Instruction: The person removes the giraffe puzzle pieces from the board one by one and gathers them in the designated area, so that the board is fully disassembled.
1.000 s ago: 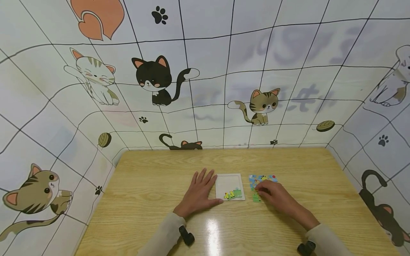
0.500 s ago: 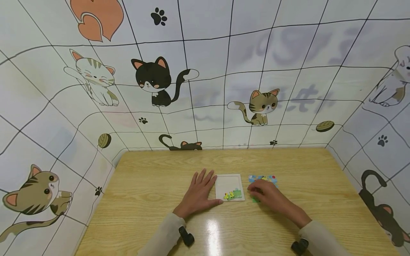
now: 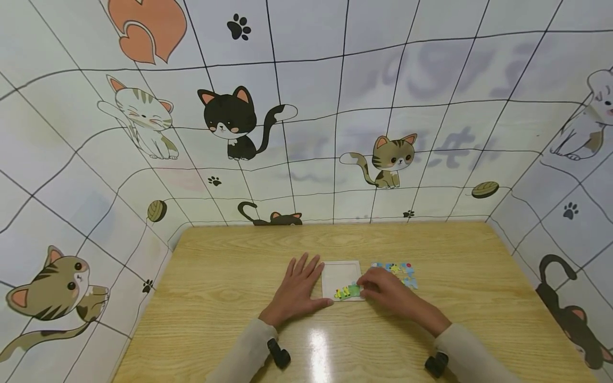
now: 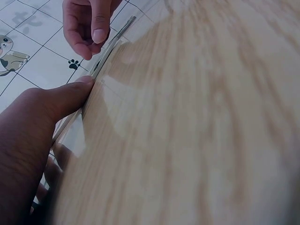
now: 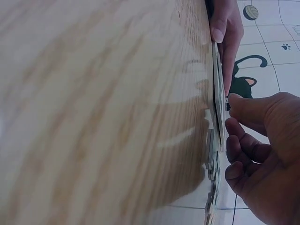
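In the head view, a white square puzzle board (image 3: 340, 272) lies on the wooden table. Several yellow and green jigsaw pieces (image 3: 346, 292) sit along its lower right part. My left hand (image 3: 300, 290) rests at the board's left side with fingers spread and the thumb along its lower left corner. My right hand (image 3: 389, 292) is over the right edge of the board, thumb and forefinger pinching a small puzzle piece that the fingers mostly hide. From the right wrist, the thumb (image 5: 253, 110) shows close above the board's edge, other fingers curled.
Several loose blue and yellow jigsaw pieces (image 3: 409, 281) lie right of the board, partly covered by my right hand. The wooden table (image 3: 230, 266) meets a wall (image 3: 316, 133) printed with cats at its far edge. Each wrist wears a small black camera (image 3: 279, 353).
My right hand has moved left from the loose pieces to the board's right edge, uncovering some blue pieces. The left hand stays where it was.
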{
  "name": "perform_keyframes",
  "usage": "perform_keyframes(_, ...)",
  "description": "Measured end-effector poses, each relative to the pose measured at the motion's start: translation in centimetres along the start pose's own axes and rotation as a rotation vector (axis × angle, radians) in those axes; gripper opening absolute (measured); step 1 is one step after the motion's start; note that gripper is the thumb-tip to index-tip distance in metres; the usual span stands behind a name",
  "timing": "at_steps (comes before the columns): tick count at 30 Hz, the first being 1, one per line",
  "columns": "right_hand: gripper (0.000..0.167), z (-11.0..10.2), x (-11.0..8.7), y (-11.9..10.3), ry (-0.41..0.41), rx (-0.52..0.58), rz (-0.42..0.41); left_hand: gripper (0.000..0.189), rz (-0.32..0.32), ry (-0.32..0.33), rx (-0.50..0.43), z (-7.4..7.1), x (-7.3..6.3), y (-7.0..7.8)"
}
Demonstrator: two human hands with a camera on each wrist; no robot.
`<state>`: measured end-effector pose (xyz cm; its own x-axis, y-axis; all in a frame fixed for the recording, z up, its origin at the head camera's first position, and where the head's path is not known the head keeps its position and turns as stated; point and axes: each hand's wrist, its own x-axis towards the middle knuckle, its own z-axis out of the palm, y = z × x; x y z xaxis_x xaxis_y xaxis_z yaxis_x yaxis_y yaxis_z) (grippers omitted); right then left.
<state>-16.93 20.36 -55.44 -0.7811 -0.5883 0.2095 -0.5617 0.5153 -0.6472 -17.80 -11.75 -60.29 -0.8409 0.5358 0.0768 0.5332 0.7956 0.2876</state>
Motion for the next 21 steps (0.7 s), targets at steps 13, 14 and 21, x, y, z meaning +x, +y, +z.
perform_keyframes(13,0.031,1.0,2.1,-0.9,-0.111,-0.058,-0.011,0.105,0.019,0.022,0.014,-0.1,0.1,-0.1)
perform_keyframes(14,0.031,1.0,2.2,-0.9,-0.115,-0.069,-0.012,0.105,0.021,0.025,0.01,-0.2,0.1,0.0)
perform_keyframes(21,0.026,1.4,2.7,-1.1,-0.126,-0.119,-0.03,0.104,0.032,0.039,0.014,-0.3,-0.1,0.0)
